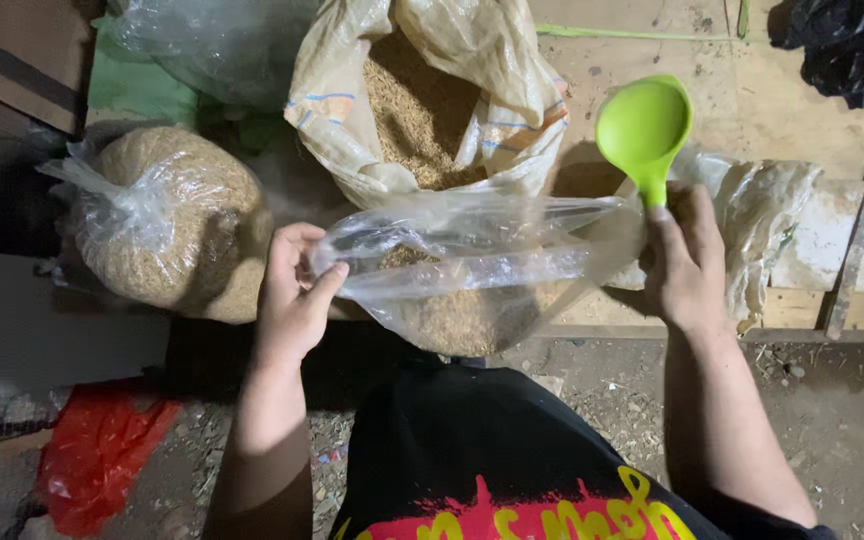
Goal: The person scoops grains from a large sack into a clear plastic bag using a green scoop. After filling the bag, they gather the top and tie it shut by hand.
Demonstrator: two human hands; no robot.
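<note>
The left hand (292, 295) pinches one edge of the clear plastic bag (472, 270) between thumb and fingers; the right hand (684, 262) is clenched on the handle of a green scoop (644, 125) and appears also to hold the bag's opposite edge, though that contact is partly hidden; the scoop's bowl looks empty. The bag hangs stretched between both hands, partly filled with husked grain (457, 320), directly in front of the open woven sack (422, 100) of the same grain. A tied, full bag (167, 225) lies to the left; a red bag (97, 445) lies on the ground. Judgement: the mouth should be kept taut and level, and held close to the sack, so that grain does not spill.
</note>
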